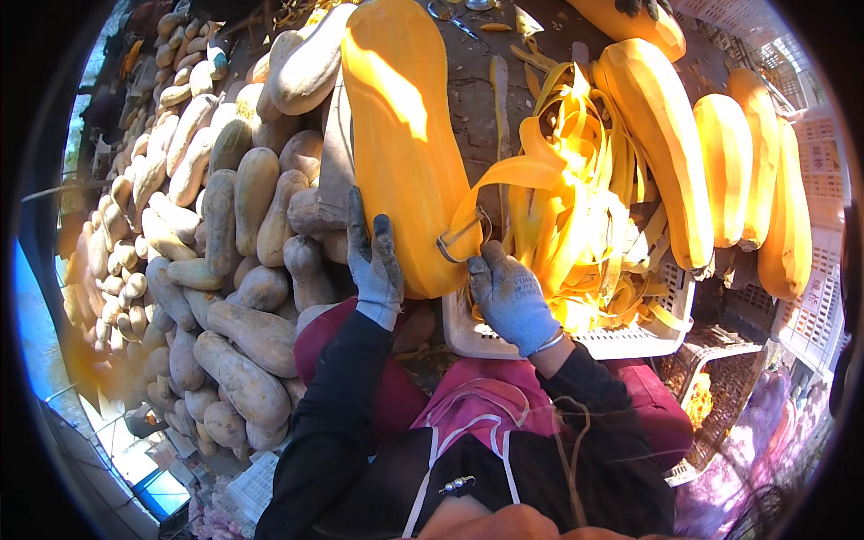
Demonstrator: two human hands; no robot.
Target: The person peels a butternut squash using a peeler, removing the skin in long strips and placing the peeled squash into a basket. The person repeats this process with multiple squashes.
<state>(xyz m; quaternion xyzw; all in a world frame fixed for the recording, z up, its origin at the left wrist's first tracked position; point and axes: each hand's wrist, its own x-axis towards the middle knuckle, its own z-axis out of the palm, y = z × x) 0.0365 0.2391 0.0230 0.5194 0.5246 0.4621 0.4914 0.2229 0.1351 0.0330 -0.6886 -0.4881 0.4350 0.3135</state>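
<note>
A large orange squash [405, 175] lies lengthwise before me, its skin pared off over the visible surface. My left hand [378, 270], in a grey-white glove with dark fingers, holds its lower left side. In my gloved right hand [509, 293] is a peeler [443, 250] with a metal frame, its blade against the squash's lower right side. From the blade a wide orange strip [523, 170] curls over towards a heap of peelings [580, 223]. That heap fills a white plastic basket [628, 347] in front of my knees. The peeler's handle is hidden in my fist.
Unpeeled tan squashes [246, 378] are piled at the left. Several peeled squashes [725, 169] lie at the right, beside white crates [813, 270]. Another person's dark-gloved hand [638, 7] rests on a squash at the top. A brown crate [722, 378] stands at lower right.
</note>
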